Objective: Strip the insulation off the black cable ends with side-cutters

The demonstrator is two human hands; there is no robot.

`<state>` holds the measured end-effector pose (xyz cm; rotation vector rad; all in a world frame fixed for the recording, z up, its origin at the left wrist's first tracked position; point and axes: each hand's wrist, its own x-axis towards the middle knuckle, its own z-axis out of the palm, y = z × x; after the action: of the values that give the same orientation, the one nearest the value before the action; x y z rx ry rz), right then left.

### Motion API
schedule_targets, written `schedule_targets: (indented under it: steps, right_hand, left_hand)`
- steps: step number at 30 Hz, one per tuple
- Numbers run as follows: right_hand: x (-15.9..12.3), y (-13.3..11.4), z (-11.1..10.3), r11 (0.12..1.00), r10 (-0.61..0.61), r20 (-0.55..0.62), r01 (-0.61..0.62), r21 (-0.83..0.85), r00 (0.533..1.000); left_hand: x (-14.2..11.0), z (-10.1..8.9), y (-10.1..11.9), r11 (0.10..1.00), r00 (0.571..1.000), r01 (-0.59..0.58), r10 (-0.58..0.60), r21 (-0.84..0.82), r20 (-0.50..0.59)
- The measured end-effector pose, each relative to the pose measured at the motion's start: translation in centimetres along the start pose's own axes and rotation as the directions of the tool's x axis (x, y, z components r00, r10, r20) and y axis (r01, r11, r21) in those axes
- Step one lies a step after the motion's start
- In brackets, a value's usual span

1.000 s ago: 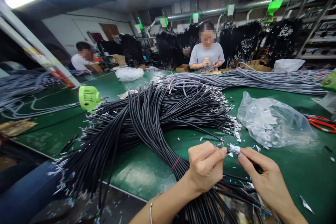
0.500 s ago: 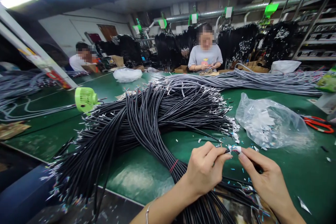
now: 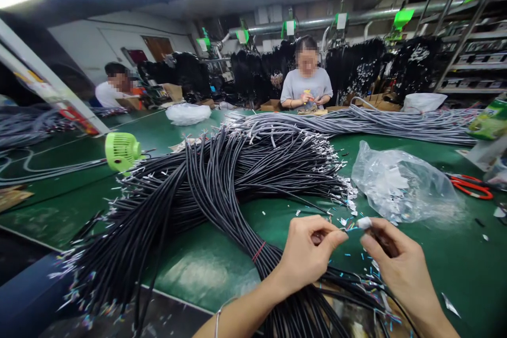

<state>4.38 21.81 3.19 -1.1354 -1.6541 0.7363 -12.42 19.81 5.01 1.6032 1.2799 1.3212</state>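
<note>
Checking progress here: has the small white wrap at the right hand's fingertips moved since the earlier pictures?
Yes: the white wrap has moved to the right, judged against the crumpled clear plastic bag lying beyond it.

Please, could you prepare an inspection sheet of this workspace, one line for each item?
Surface: green table, littered with scraps
Job's things: exposed wires, white piece at one end
Clutter: plastic bag with scraps inside; red-handled tool beside it
Hands: left hand pinches the wires; right hand at the white piece, grip unclear
Cables: black cables heaped, some bound by red tie; grey cables behind
Surroundings: co-worker opposite, another further left; green fan; shelves
</note>
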Motion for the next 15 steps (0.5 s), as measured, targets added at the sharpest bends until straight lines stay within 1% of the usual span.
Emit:
schedule_targets:
  steps: [2,6,8,11,13,15]
  right_hand:
    - [0.0,-0.2,0.1,0.999,0.009,0.017,-0.01,0.033,1.0]
    - [-0.1,-1.0,0.1,0.999,-0.017,0.02,0.016,0.043,1.0]
    - [-0.1,-1.2,0.1,0.999,-0.017,0.043,0.015,0.036,0.999]
    - [0.0,-1.1,0.0,0.999,0.032,0.071,-0.035,0.041,0.997]
    - [0.0,-0.9,0.0,0.989,0.086,0.088,-0.095,0.11,0.992]
    - [0.0,-0.7,0.2,0.951,0.148,0.136,-0.179,0.25,0.98]
  left_hand:
    - [-0.2,0.2,-0.1,0.995,0.997,-0.071,0.073,0.073,-0.033]
    - [-0.6,0.5,-0.3,0.968,0.979,-0.191,0.2,0.163,-0.039]
    - [-0.7,0.6,-0.3,0.949,0.96,-0.249,0.268,0.194,-0.078]
    - [-0.7,0.7,-0.4,0.913,0.921,-0.327,0.366,0.244,-0.137]
    - [-0.6,0.7,-0.4,0.903,0.911,-0.346,0.388,0.256,-0.137]
    - [-0.4,0.6,-0.4,0.923,0.931,-0.316,0.346,0.221,-0.114]
